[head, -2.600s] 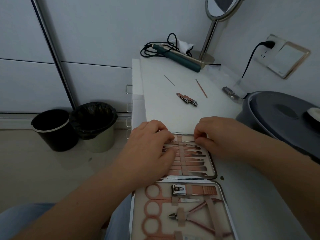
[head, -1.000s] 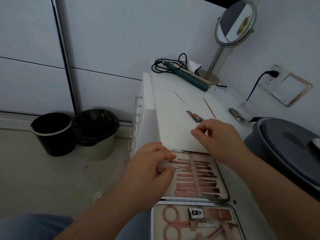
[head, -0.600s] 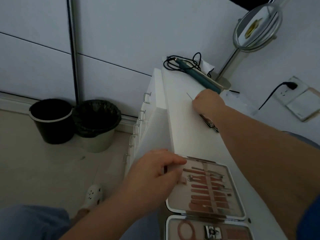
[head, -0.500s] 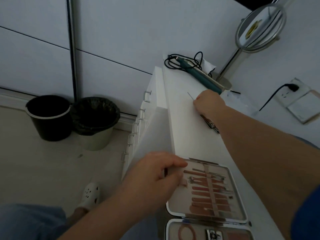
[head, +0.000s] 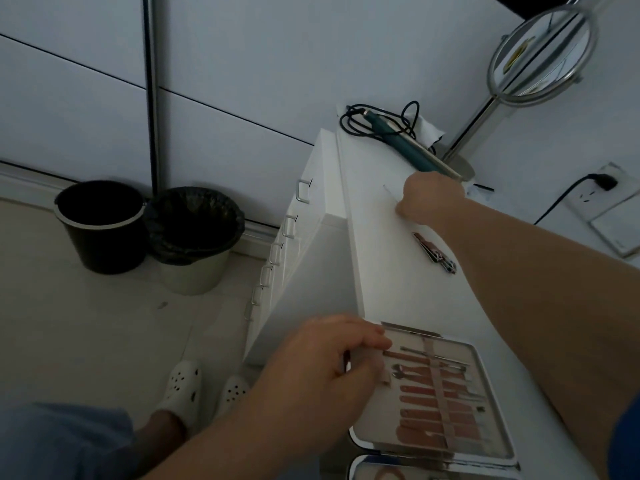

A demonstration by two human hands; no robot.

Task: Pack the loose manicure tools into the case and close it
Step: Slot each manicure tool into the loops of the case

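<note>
Right hand (head: 427, 202) stretched far up the white dresser top (head: 384, 271), fingers curled down at the near end of a thin needle-like tool (head: 390, 192); apparently pinching it, though dim light and blur leave the contact unclear. From that hand, needle tool running off toward 10 o'clock. Nail clipper (head: 435, 252) lying loose on the top at 5 o'clock from the right hand, just beside the forearm, untouched. Manicure case (head: 485, 355) open flat at the near end of the dresser, at 6 o'clock from the clipper and well apart from it, with rose-gold tools (head: 433, 414) strapped in rows under 1 vertical band. Left hand (head: 329, 362) resting on the case's left edge, fingers bent over the rim and thumb pressed against the side, holding it. Second half of the case only partly visible at the bottom edge. At the far end, 12 o'clock from the right hand, teal hair iron (head: 412, 152) with a coiled black cord, and a round mirror (head: 540, 53) on a metal stand at 1 o'clock. Down on the floor at 9 o'clock, 2 bins (head: 145, 230) side by side, touching; white clogs (head: 183, 382) below the left forearm.
</note>
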